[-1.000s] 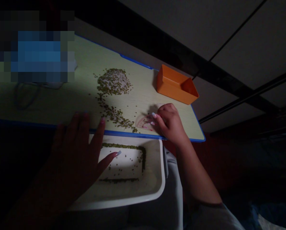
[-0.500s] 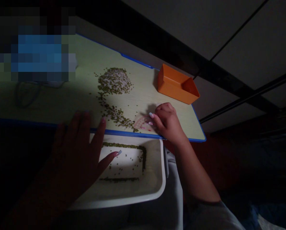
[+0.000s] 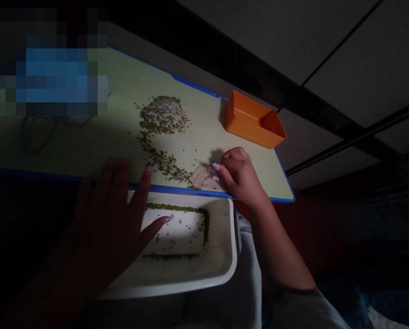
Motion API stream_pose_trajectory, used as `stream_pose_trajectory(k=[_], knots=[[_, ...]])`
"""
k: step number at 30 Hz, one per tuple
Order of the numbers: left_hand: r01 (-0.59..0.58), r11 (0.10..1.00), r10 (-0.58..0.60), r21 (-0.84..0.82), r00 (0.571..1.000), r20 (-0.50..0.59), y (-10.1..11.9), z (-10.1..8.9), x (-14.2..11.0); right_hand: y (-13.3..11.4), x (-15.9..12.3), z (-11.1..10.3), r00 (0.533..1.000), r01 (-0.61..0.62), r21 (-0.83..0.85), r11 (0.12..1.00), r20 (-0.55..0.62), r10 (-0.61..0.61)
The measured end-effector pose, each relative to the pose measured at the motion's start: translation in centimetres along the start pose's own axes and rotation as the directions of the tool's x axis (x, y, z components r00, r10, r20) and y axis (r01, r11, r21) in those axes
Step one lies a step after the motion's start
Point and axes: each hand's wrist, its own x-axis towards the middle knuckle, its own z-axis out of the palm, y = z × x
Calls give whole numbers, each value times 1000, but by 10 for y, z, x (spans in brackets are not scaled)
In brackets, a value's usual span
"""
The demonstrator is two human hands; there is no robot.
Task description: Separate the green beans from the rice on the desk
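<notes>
My right hand (image 3: 239,171) is closed on a clear protractor (image 3: 206,179) with pink markings, held low at the table's near edge. Beside its curved edge, a trail of small green beans (image 3: 166,165) leads back to a larger pile of green beans mixed with whitish grains (image 3: 165,114). My left hand (image 3: 117,205), dark in shadow, has its fingers spread, with the fingertips by the blue table edge and the thumb over a white plastic bin (image 3: 230,256). More green beans (image 3: 177,208) lie in the bin, mostly along the sides of its floor.
An orange open box (image 3: 255,125) stands at the table's far right. The pale table (image 3: 122,91) has a blue rim. A dark cord loop (image 3: 36,148) and a blurred-out blue patch (image 3: 56,68) are at the left. Pale panels (image 3: 327,45) rise behind the table.
Both hands stay almost where they were. A few beans beside the protractor's edge have shifted slightly near the table rim.
</notes>
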Motion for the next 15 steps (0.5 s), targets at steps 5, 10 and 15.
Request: stream_pose_trajectory(k=[5,10,15], knots=[[1,1000,-1,-7,1000,2,0,0,0,0,0,0,1000,13,11,1000,3,-13],[3,1000,-3,-3,1000,9,1,0,0,2,-1,-1,1000,27,62,998,7,-28],[-10,1000,10,-6,1000,-2,-1,1,-3,3,-3,-4,998,58,88,994,-7,-57]])
